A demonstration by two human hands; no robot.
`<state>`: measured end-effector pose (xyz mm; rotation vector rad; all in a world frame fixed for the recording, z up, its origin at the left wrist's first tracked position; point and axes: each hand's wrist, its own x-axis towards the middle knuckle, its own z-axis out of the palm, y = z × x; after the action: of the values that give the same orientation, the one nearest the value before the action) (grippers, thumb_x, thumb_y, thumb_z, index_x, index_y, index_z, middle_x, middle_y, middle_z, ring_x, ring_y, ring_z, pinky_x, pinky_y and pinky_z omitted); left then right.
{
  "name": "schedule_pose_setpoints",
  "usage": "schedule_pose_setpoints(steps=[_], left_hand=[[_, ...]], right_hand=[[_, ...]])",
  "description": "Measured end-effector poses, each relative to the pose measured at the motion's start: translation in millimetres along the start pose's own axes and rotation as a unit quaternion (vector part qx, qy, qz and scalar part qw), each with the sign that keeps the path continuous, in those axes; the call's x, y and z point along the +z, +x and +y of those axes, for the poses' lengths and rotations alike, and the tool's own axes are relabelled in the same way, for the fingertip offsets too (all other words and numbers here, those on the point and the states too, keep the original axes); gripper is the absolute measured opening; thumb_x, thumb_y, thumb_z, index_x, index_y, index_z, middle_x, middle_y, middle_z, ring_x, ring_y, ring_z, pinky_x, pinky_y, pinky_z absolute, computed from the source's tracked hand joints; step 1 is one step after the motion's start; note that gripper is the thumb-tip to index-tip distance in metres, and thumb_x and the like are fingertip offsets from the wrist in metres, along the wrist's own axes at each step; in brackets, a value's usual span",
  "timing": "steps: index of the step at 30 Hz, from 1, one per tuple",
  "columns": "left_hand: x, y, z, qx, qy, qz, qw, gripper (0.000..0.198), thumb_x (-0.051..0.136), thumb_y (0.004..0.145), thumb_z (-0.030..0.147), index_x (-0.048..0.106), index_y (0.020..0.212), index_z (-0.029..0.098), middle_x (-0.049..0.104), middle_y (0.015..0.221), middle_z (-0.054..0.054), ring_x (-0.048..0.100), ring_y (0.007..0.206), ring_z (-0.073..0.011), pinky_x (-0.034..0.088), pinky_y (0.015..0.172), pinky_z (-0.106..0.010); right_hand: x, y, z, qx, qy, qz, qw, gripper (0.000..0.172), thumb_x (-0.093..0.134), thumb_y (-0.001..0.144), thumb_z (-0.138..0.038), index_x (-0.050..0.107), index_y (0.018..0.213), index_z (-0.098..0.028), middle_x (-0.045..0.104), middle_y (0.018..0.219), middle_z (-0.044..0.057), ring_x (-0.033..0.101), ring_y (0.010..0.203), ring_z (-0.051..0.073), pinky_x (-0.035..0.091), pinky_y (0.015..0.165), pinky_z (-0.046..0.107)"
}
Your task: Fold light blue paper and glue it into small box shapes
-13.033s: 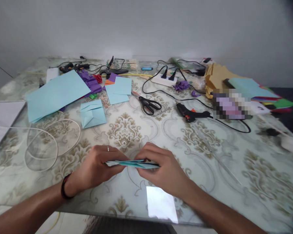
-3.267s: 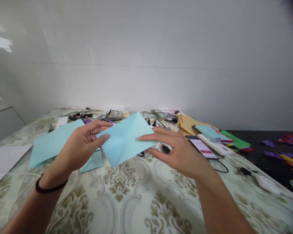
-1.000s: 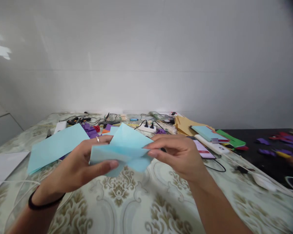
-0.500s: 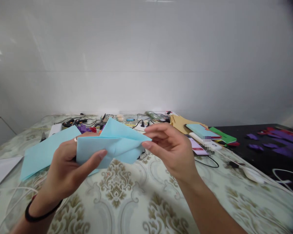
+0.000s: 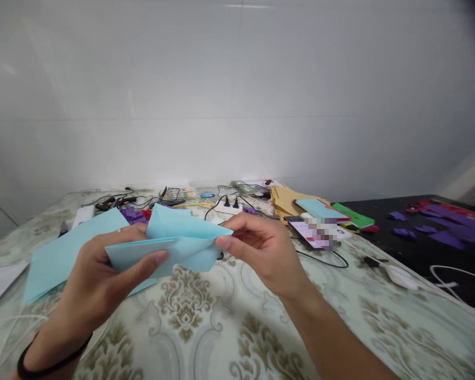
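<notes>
Between my hands, above the patterned tablecloth (image 5: 206,327), is a folded piece of light blue paper (image 5: 182,253) with a flap standing up along its far side. My left hand (image 5: 114,269) grips its left end, thumb on the near face and fingers behind it. At the right end, the thumb and forefinger of my right hand (image 5: 261,245) pinch the pointed corner. Other light blue paper sheets (image 5: 63,256) lie on the table behind and below my left hand, which partly covers them.
A white power strip (image 5: 228,208) with plugs and black cables is at the back. On the right are brown envelopes (image 5: 287,200), a phone (image 5: 306,232) and a green booklet (image 5: 352,215). Purple paper pieces (image 5: 451,238) lie on the black surface; white paper (image 5: 2,285) is at left.
My right thumb and forefinger have closed on the paper's right corner. The paper's raised flap now leans differently and looks wider, and the whole view has shifted slightly.
</notes>
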<state>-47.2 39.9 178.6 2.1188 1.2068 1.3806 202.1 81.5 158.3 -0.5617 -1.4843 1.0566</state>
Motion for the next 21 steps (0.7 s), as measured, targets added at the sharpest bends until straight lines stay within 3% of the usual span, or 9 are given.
schedule_pose_setpoints(steps=[6,10,14,21], left_hand=[[2.3,-2.5,-0.6,-0.027,-0.014,0.021,0.999,0.024,0.077,0.088,0.035,0.068,0.069,0.023,0.059,0.064,0.005,0.048,0.049,-0.0083,0.038,0.042,-0.017],[1.0,-3.9,-2.7,-0.051,-0.035,0.004,0.998,0.022,0.078,0.088,0.038,0.071,0.073,0.023,0.063,0.066,0.004,0.05,0.052,-0.0089,0.04,0.045,-0.017],[-0.2,-5.2,-5.7,-0.116,-0.073,-0.008,0.991,0.029,0.078,0.088,0.045,0.07,0.073,0.021,0.063,0.07,0.002,0.052,0.056,-0.0104,0.039,0.047,-0.019],[-0.5,-4.1,-5.3,-0.12,-0.057,0.0,0.991,0.033,0.078,0.088,0.045,0.067,0.07,0.019,0.059,0.07,0.002,0.049,0.056,-0.0102,0.036,0.047,-0.021]], right_hand=[[2.3,-1.3,-3.0,-0.022,0.037,-0.034,0.999,0.005,0.083,0.086,-0.023,0.08,0.081,-0.023,0.075,0.074,-0.002,0.069,0.069,0.009,0.058,0.064,0.017],[5.1,-3.4,-3.6,-0.044,0.011,-0.009,0.999,0.012,0.08,0.089,-0.023,0.079,0.077,-0.023,0.074,0.071,-0.003,0.069,0.066,0.008,0.057,0.062,0.016],[6.7,-4.6,-2.5,-0.048,-0.01,0.009,0.999,0.017,0.077,0.092,-0.024,0.078,0.075,-0.022,0.073,0.068,-0.002,0.067,0.064,0.008,0.056,0.06,0.016],[-3.4,-2.2,-2.5,-0.002,0.0,-0.051,0.999,0.021,0.067,0.1,-0.037,0.084,0.096,-0.024,0.079,0.083,0.002,0.074,0.078,0.014,0.062,0.074,0.024]])
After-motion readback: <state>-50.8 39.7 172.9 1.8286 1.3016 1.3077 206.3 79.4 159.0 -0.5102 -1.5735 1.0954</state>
